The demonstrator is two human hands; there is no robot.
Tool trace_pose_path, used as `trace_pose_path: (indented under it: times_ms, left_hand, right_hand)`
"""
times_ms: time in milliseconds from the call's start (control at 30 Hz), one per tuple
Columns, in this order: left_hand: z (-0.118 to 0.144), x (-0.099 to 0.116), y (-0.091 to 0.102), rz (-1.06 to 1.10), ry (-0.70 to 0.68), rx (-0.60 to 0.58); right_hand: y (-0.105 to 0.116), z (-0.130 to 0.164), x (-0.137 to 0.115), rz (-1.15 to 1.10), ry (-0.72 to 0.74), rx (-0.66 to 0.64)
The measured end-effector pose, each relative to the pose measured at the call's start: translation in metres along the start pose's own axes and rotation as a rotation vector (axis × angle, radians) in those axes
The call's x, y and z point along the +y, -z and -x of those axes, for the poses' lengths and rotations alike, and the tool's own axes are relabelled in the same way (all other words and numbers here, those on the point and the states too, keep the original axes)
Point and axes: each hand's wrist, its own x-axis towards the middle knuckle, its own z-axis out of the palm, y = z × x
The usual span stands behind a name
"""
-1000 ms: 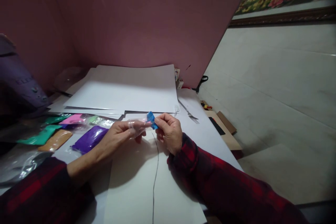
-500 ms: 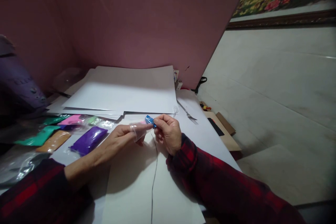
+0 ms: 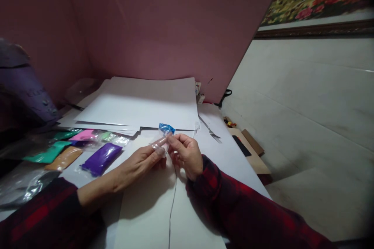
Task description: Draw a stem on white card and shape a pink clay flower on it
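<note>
A small clear plastic packet with blue stuff in its far end [image 3: 166, 128] is held up between my two hands. My left hand [image 3: 143, 158] is closed on its clear part, the fingers pointing right. From the other side, my right hand [image 3: 187, 153] pinches the packet, thumb against forefinger. Its fingertips touch or nearly touch those of the left. Below both hands lies a pale sheet of paper [image 3: 146, 218] with a dark curving line [image 3: 172, 210] running down it. The undersides of the fingers are hidden.
At left lie several coloured packets, among them a purple packet [image 3: 101, 158] and an orange packet [image 3: 64, 158]. Large white sheets [image 3: 146, 103] are stacked at the back. A fork [image 3: 214, 136] rests at right. Beyond the table edge is a cardboard box [image 3: 255, 163]. A purple container [image 3: 29, 89] stands far left.
The blue end has turned up and shows more above my fingers. My left hand has shifted its hold on the clear plastic, and my right fingers now pinch lower. The view has shifted slightly.
</note>
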Motion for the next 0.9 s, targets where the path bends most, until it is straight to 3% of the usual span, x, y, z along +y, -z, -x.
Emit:
trace_pose_path:
  times_ms: [167,267,333,433,500,567,667,767,900]
  left_hand:
    - [-0.003,-0.009,-0.003,-0.059,-0.067,0.068]
    - [-0.003,-0.013,-0.003,-0.068,-0.080,0.092]
    - [-0.002,-0.012,0.000,-0.097,-0.140,0.188]
    - [-0.001,-0.007,0.006,-0.184,-0.260,0.481]
    - [-0.002,-0.005,0.010,-0.190,-0.274,0.578]
    - [-0.004,-0.007,0.012,-0.109,-0.183,0.476]
    - [-0.006,-0.011,0.012,0.104,0.020,0.310]
    - [-0.008,-0.011,0.010,0.289,0.101,0.397]
    - [-0.010,-0.009,0.011,0.420,0.078,0.534]
  right_hand:
    - [-0.002,0.001,-0.002,0.015,0.063,0.077]
    - [0.003,-0.005,-0.003,-0.016,0.083,0.192]
    - [0.009,-0.010,-0.006,-0.001,0.112,0.254]
    - [0.015,-0.011,-0.012,0.194,0.166,0.111]
    - [0.016,-0.008,-0.013,0.303,0.167,-0.072]
    - [0.014,-0.004,-0.012,0.359,0.143,-0.180]
    - [0.013,-0.003,-0.007,0.378,0.164,-0.167]
    - [0.014,-0.007,-0.002,0.331,0.220,-0.025]
    - [0.016,-0.008,-0.001,0.367,0.325,0.150]
